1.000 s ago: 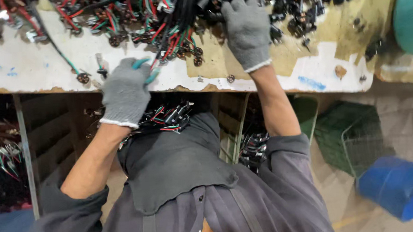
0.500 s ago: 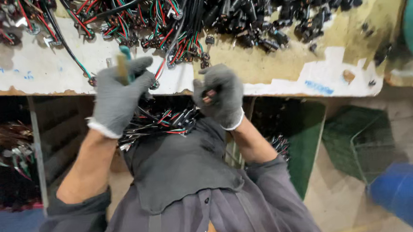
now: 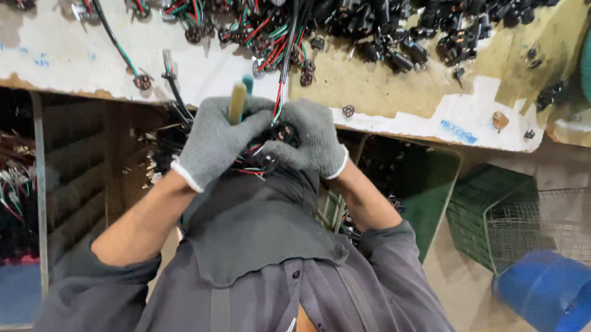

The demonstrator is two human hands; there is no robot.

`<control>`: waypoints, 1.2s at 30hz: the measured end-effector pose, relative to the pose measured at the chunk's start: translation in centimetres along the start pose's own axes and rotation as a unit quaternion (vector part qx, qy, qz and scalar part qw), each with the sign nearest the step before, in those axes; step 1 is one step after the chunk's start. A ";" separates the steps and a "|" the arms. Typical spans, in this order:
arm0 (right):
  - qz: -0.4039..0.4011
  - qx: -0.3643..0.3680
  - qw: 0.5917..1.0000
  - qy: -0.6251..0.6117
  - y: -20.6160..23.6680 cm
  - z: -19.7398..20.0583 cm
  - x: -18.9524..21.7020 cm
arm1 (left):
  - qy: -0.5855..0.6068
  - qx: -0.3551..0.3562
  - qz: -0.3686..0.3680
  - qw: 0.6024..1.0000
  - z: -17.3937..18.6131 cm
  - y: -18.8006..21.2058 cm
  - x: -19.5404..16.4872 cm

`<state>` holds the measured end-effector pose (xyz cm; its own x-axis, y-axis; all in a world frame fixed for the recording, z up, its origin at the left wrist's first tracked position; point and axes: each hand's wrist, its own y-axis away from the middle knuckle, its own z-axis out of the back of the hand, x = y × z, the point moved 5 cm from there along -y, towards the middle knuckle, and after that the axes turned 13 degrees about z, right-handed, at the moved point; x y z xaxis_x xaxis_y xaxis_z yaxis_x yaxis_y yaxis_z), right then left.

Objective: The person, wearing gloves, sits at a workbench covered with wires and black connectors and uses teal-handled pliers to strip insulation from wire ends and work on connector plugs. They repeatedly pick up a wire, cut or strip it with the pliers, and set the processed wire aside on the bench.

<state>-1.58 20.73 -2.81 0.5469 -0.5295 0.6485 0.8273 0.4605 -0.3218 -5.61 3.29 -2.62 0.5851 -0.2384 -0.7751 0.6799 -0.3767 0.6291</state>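
Left hand (image 3: 217, 140) clenched around a tan-and-teal tool handle (image 3: 238, 100); right hand (image 3: 309, 139) pinching a black connector (image 3: 285, 134) on red-green-black wires (image 3: 258, 163) — both just below the worn bench edge (image 3: 402, 115), gloves touching — pile of black connectors (image 3: 436, 14) above.

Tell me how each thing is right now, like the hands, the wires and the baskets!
left hand: gloved, closed around a tan and teal tool handle.
right hand: gloved, pinching a small black connector on wires.
tool handle: upright, sticking out of the left hand.
wire pile: tangled, lying on the workbench.
green basket: standing on the floor.
blue bucket: tipped over.
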 end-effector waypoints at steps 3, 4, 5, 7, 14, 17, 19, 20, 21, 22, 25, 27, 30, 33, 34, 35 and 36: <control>0.011 -0.016 1.000 -0.012 0.5 -0.3 0.3 | -0.011 0.009 0.005 1.000 0.1 -0.3 0.6; 0.015 -0.024 0.999 -0.018 0.6 -0.2 0.4 | -0.025 0.011 0.014 1.000 0.1 -0.4 0.8; 0.017 -0.012 1.000 -0.009 0.7 -0.2 0.5 | -0.037 0.015 0.028 0.999 0.1 -0.4 1.0; 0.025 0.008 1.000 0.012 0.9 0.1 0.8 | -0.046 0.045 0.023 0.998 -0.3 -0.3 0.9; 0.039 0.049 0.987 0.147 0.6 2.1 1.5 | 0.015 0.094 0.051 0.994 -1.2 -0.2 1.2; 0.031 0.083 0.980 0.178 0.8 2.4 1.6 | 0.030 0.139 0.037 0.989 -1.7 -0.2 1.1; 0.041 0.072 0.983 0.165 0.9 2.7 1.8 | 0.055 0.141 0.053 0.987 -1.8 -0.2 1.2; 0.041 0.063 0.985 0.154 1.0 2.8 1.8 | 0.067 0.142 0.061 0.986 -1.8 -0.1 1.2; 0.041 0.055 0.987 0.143 1.0 3.0 1.7 | 0.037 0.124 0.030 0.991 -1.7 0.0 0.9; 0.042 0.047 0.989 0.133 1.0 3.1 1.6 | 0.007 0.105 -0.002 0.994 -1.6 0.2 0.5; 0.033 0.051 0.991 0.117 0.9 3.1 1.1 | -0.014 0.075 -0.004 0.997 -1.4 0.7 0.1; 0.042 0.041 0.991 0.116 0.7 3.3 0.9 | -0.025 0.077 -0.003 0.997 -1.6 1.2 0.0; 0.052 0.037 0.994 0.087 0.8 3.1 1.0 | -0.071 0.065 -0.059 0.994 -1.9 1.8 -0.9; 0.053 0.039 0.997 0.026 1.0 2.8 1.3 | -0.145 0.011 -0.158 0.977 -1.6 2.4 -3.0; 0.051 0.039 0.998 0.004 1.1 2.6 1.5 | -0.182 -0.005 -0.205 0.962 -1.3 2.7 -4.0; 0.034 0.049 0.998 0.015 1.1 2.4 1.4 | -0.219 -0.023 -0.254 0.942 -1.2 3.2 -5.0; 0.021 0.059 0.998 0.024 1.1 2.2 1.5 | -0.202 -0.023 -0.242 0.949 -0.6 3.4 -5.5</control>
<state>-0.13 22.03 -0.71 0.5882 -0.5411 0.6011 0.7846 0.5621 -0.2618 -6.18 3.88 3.81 -0.0115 -0.3742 -0.9273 0.8496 -0.4927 0.1883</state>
